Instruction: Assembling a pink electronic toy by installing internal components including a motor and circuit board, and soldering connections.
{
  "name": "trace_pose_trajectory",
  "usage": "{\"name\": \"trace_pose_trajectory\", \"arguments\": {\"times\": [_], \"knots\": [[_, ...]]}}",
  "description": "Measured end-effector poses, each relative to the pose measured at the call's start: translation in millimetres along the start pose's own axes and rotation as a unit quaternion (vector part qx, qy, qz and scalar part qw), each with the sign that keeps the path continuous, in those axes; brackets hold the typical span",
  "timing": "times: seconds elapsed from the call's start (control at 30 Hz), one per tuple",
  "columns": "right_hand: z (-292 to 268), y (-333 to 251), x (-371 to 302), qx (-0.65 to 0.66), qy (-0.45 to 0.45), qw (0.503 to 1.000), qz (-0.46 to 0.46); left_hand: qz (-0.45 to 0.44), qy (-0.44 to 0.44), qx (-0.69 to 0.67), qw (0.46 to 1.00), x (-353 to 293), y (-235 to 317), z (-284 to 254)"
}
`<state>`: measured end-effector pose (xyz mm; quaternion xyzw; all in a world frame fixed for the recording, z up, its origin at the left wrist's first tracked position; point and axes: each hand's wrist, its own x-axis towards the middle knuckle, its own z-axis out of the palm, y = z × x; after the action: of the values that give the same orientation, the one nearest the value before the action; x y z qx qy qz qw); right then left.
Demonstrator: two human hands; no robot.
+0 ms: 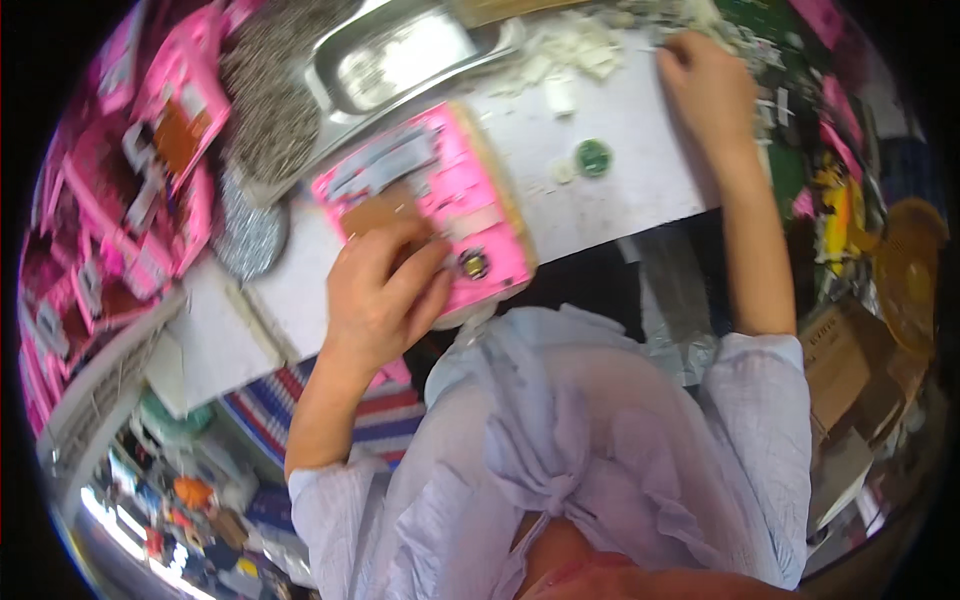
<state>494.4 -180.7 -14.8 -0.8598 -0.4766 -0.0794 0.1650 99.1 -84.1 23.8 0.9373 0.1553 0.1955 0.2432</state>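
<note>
A pink plastic housing lies on the white worktop in front of me. Grey strips and a brown board sit in it, and a small round metal-looking part is at its near end. My left hand rests over the housing beside the board. Its fingers are bent and drawn together; what they pinch, if anything, is hidden. My right hand reaches to the far right, beside a heap of small white pieces. Blur and the back of that hand hide its fingertips.
A metal tray stands at the back, next to a mass of small grey-brown parts. Pink housings are piled at left by a silvery round bundle. A green disc lies on the worktop; a cardboard box is at right.
</note>
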Motion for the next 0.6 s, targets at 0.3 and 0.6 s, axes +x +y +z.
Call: {"name": "trace_pose_trajectory", "arguments": {"times": [0.3, 0.6], "knots": [[-22, -11, 11, -0.056, -0.073, 0.995, 0.035, 0.028, 0.049, -0.053, 0.997, 36, 12, -19], [-20, -31, -3, 0.101, -0.038, 0.994, -0.031, -0.058, -0.038, -0.181, 0.981, 127, 29, -5]]}}
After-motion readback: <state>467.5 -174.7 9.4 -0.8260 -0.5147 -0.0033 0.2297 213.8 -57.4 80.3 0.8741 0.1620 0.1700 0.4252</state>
